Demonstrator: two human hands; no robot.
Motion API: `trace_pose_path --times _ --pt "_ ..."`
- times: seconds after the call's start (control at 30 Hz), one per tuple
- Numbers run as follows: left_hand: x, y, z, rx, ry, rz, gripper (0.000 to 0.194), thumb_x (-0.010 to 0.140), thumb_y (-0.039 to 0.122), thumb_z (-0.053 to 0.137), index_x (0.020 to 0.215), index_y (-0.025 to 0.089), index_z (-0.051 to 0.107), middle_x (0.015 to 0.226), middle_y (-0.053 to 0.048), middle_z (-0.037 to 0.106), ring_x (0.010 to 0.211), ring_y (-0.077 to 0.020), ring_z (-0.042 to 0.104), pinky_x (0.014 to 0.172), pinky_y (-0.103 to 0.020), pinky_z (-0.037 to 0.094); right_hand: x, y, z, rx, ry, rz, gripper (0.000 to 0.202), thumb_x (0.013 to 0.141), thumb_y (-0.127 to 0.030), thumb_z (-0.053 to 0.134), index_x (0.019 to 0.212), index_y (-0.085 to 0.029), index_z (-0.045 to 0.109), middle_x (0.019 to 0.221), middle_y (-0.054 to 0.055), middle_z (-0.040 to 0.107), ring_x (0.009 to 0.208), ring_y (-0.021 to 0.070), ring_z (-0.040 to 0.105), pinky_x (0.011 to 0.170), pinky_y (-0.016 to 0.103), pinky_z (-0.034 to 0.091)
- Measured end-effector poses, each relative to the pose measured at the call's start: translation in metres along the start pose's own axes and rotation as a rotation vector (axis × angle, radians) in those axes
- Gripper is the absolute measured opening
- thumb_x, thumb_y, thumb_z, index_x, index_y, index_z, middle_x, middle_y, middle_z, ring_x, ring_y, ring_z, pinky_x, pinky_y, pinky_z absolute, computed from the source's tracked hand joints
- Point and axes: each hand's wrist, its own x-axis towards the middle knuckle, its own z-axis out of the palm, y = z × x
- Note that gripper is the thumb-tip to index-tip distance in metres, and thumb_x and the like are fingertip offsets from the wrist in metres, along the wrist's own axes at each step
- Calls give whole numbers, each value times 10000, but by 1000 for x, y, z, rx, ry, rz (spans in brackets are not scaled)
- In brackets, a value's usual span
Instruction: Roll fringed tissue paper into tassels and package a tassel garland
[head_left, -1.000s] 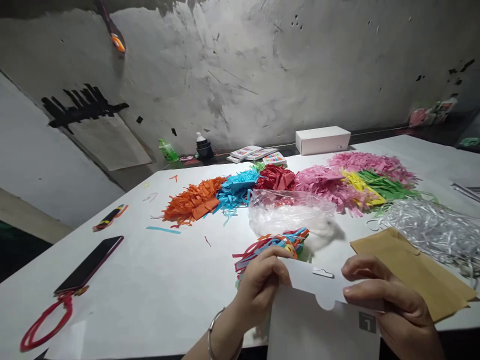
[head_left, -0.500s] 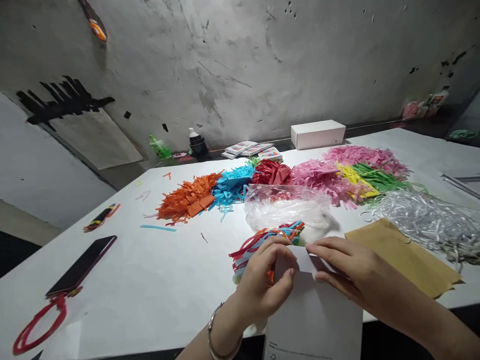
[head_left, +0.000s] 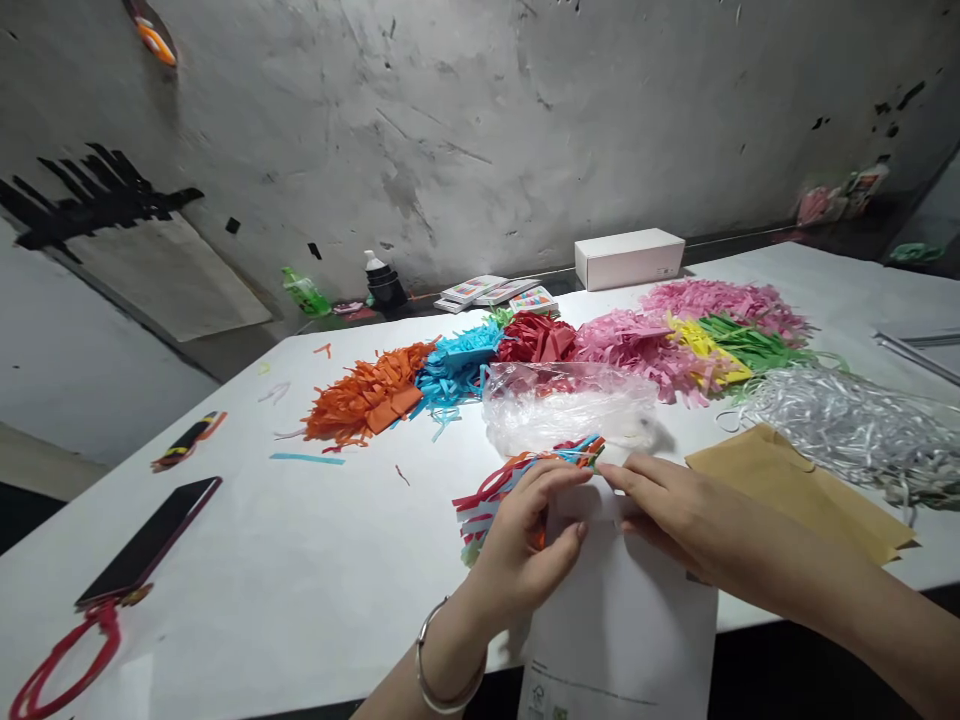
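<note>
A white packet or sheet [head_left: 622, 620] with small print near its bottom hangs over the table's front edge. My left hand [head_left: 529, 530], a bangle on its wrist, curls round the upper left of it, thumb apart from the fingers. On its upper right lies my right hand [head_left: 667, 505], fingers bent against the top edge; its thumb is partly hidden. Just behind my left hand is a bundle of multicoloured paper strips [head_left: 487, 500]. A clear plastic bag [head_left: 562, 410] sits beyond both hands.
Fringed paper bunches, orange [head_left: 367, 395], blue [head_left: 457, 365], red [head_left: 536, 340] and pink [head_left: 630, 350], line the table's middle. Brown envelopes [head_left: 795, 490] and silvery string [head_left: 847, 420] are at right. A phone [head_left: 150, 540] lies left; a white box [head_left: 630, 260] stands behind.
The view has shifted slightly. My right fingers have moved a little left along the packet's top edge, and more of the print at its bottom shows.
</note>
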Motion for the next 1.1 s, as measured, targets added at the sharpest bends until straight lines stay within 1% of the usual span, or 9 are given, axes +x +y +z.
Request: trace_pose_path --times 0.1,0.3,0.47,0.57,0.73,0.9,0.97,1.03,1.1 --pt "0 -2 1 -5 1 -17 498 865 49 598 1309 274 596 1266 -85 600 1242 -249 535 1023 -365 457 1 -1 -5 51 -26 25 396 956 -91 443 1340 -131 530 1106 135 654 960 237 671 759 362 590" --pt "0 -3 2 19 10 8 565 845 35 613 1349 288 579 1294 -83 605 1253 -249 536 1050 -372 441 5 -2 -11 83 -114 50 402 956 -68 408 1335 -146 517 1110 111 644 954 215 661 767 317 555" --pt "-1 -3 3 33 10 -7 564 843 35 608 1346 289 585 1275 -84 605 1232 -249 550 1033 -373 456 6 1 -12 81 -111 47 390 941 -51 428 1296 -178 525 1085 82 646 911 185 661 729 275 520" --pt "-2 -3 6 39 26 -29 547 846 35 587 1331 287 601 1263 -89 602 1202 -253 573 982 -362 490 7 2 -11 69 -95 55 334 928 -43 443 1213 -181 549 1062 73 655 883 183 659 707 276 493" --pt "-5 -4 10 87 37 -2 564 851 51 581 1358 300 591 1259 -88 612 1161 -251 597 945 -351 508 9 -1 -12 33 -128 122 212 849 -28 512 981 -189 554 893 25 629 733 159 600 589 249 376" --pt "-7 2 8 68 16 -3 525 898 136 630 1396 292 569 1274 -101 613 1171 -259 585 995 -375 486 12 2 -16 290 -174 178 161 783 -89 626 791 -201 512 763 -34 553 682 116 501 578 215 329" --pt "-7 5 7 48 27 24 481 926 154 616 1383 302 581 1226 -91 633 1132 -243 602 981 -363 494 11 5 -22 528 -282 218 106 791 -186 667 811 -197 563 756 -40 557 674 113 494 571 207 345" --pt "-9 7 6 45 45 38 430 948 166 594 1354 307 604 1208 -83 641 1126 -237 603 982 -357 490 8 8 -28 744 -397 264 164 823 -341 677 899 -202 636 796 -28 601 695 128 527 571 207 369" --pt "-11 9 6 -2 88 0 401 962 205 587 1351 304 588 1223 -85 639 1104 -233 616 944 -342 503 1 8 -31 759 -413 330 218 859 -420 631 861 -206 671 749 -20 607 655 133 529 537 211 353"
